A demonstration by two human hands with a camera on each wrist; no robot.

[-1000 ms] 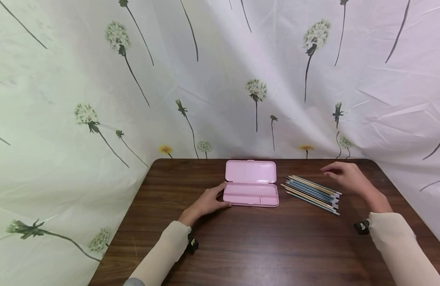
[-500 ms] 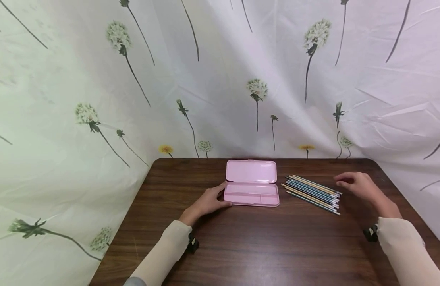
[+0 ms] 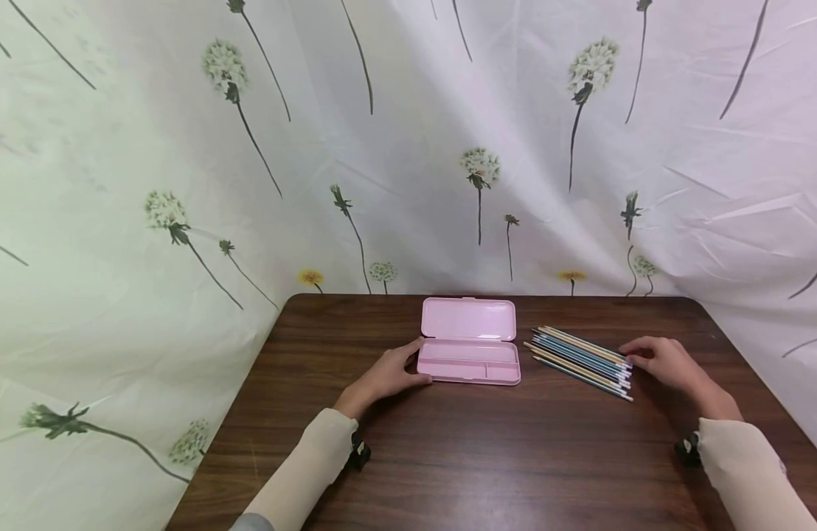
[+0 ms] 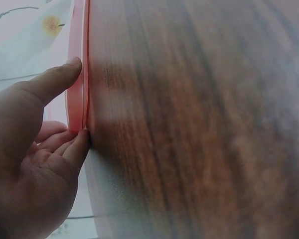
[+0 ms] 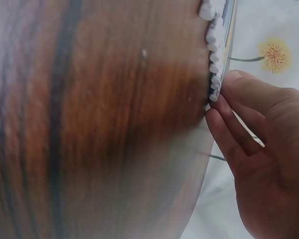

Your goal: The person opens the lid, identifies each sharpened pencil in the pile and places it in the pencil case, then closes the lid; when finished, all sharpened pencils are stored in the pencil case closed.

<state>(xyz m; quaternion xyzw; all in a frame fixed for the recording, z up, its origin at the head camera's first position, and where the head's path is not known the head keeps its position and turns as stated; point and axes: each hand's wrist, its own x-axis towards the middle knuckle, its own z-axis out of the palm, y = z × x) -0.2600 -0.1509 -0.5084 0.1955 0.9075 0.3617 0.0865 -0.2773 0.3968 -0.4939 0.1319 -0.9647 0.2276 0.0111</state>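
A pink pencil case [image 3: 467, 372] lies on the table with its lid [image 3: 468, 318] laid back, showing several compartments inside. My left hand [image 3: 386, 374] holds the case at its left end; thumb at the front corner, fingers behind, as the left wrist view also shows. To the right of the case lies a row of several pencils [image 3: 577, 359], blue and yellowish, with white erasers [image 5: 213, 57] toward my right hand [image 3: 667, 363]. That hand's thumb and fingertips pinch the eraser end of the rearmost pencil; its very tip is partly hidden.
A brown wood-grain table [image 3: 488, 457] carries everything. Behind it hangs a pale cloth [image 3: 408, 147] printed with dandelions, meeting the table's back edge. A dark wrist camera [image 3: 360, 451] sits below each sleeve.
My right hand has moved from above and behind the pencils down and nearer, to their eraser ends. The left hand and the pencil case stay in place.
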